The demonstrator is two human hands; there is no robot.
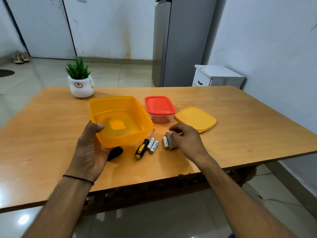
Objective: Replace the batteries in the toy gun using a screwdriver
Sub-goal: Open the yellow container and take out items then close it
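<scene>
L hand clamps tub rim; R hand curled, grip unclear; batteries beside its fingers may roll if bumped.

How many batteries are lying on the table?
3: two batteries side by side right of the screwdriver, one by the right hand. The blurred olive thing under that hand may be more.
</scene>
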